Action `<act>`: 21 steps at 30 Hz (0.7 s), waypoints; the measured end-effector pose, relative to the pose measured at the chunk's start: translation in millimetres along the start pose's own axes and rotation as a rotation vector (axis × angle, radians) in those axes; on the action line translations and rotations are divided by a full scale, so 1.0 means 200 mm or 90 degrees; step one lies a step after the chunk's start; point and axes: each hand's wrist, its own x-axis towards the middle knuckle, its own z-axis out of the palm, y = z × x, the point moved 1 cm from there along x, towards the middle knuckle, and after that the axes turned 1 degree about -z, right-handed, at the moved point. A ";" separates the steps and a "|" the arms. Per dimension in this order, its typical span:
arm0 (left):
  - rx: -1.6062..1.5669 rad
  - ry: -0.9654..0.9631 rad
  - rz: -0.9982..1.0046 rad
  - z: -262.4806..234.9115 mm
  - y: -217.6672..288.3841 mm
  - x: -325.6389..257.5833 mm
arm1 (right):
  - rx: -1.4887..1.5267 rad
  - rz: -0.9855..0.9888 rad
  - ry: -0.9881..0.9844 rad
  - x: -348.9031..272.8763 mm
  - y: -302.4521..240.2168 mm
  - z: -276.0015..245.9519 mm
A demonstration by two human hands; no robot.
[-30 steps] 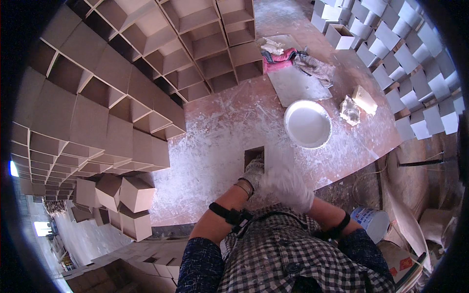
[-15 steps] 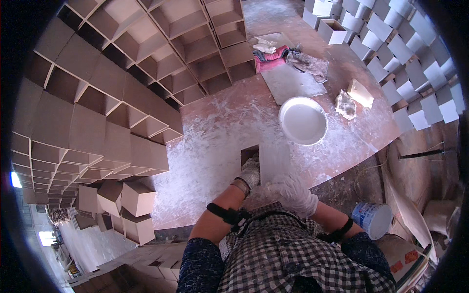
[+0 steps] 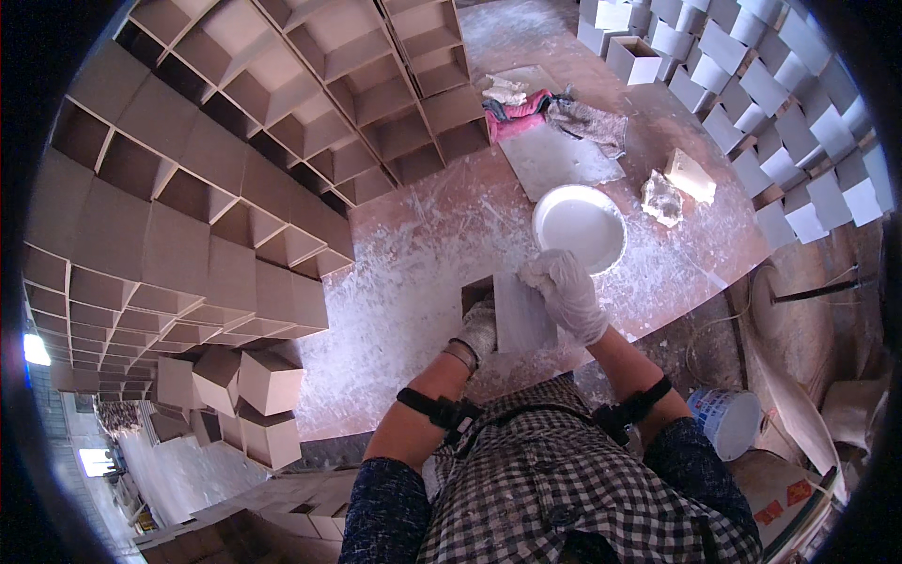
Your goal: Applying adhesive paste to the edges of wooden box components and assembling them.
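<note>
A small open-ended brown box (image 3: 526,315) stands on the whitened table in front of me, its right-hand face coated pale white. My left hand (image 3: 477,331), in a grey knit glove, reaches into the open side and holds the box, its fingers partly hidden inside. My right hand (image 3: 569,293), in a whitened glove, is closed at the far right corner of the coated face. Whatever its curled fingers hold is hidden. Just beyond that hand sits a round white basin (image 3: 578,228) with white liquid in it.
Tall stacks of brown boxes (image 3: 188,150) rise on the left; white-faced boxes (image 3: 747,85) are stacked at the far right. A pale board (image 3: 559,164) carries crumpled rags (image 3: 587,122). Two rough foam-like chunks (image 3: 691,176) lie right of the basin. A bucket (image 3: 728,423) stands at lower right.
My right hand has moved away from my body, from the near end of the box's coated face to its far corner. The left hand stays in the box.
</note>
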 end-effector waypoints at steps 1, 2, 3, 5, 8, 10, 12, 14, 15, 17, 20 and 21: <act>0.056 -0.028 0.006 0.00 -0.01 0.00 | 0.042 0.069 -0.052 -0.04 -0.06 -0.02; 0.055 -0.030 0.006 0.04 -0.10 0.05 | 0.041 0.071 -0.054 -0.09 -0.11 -0.05; -0.072 0.007 0.043 0.06 -0.29 0.10 | -0.005 -0.002 -0.139 -0.14 -0.20 -0.07; -0.192 0.010 0.095 0.12 -0.35 0.18 | -0.073 -0.048 -0.210 -0.31 -0.21 -0.10; -0.418 0.017 0.043 0.15 -0.36 0.20 | -0.025 -0.072 -0.166 -0.46 -0.18 -0.12; -0.448 0.046 0.106 0.15 -0.44 0.21 | 0.208 -0.023 -0.106 -0.38 -0.21 -0.12; -0.366 0.065 0.149 0.15 -0.48 0.18 | 0.080 -0.102 0.025 -0.17 -0.25 -0.14; -0.275 0.057 0.194 0.10 -0.33 0.17 | 0.093 -0.080 0.047 0.02 -0.14 -0.07; 0.038 0.020 0.137 0.07 -0.10 0.14 | 0.080 -0.064 0.057 0.05 -0.08 -0.05; 0.351 0.006 0.069 0.03 0.00 0.10 | 0.058 -0.019 0.006 0.12 -0.08 0.01; 0.398 0.039 0.247 0.09 -0.29 0.14 | -0.137 -0.195 -0.132 0.06 -0.26 0.00; 0.021 0.045 0.162 0.11 -0.40 0.13 | -0.111 -0.167 -0.215 0.02 -0.34 -0.04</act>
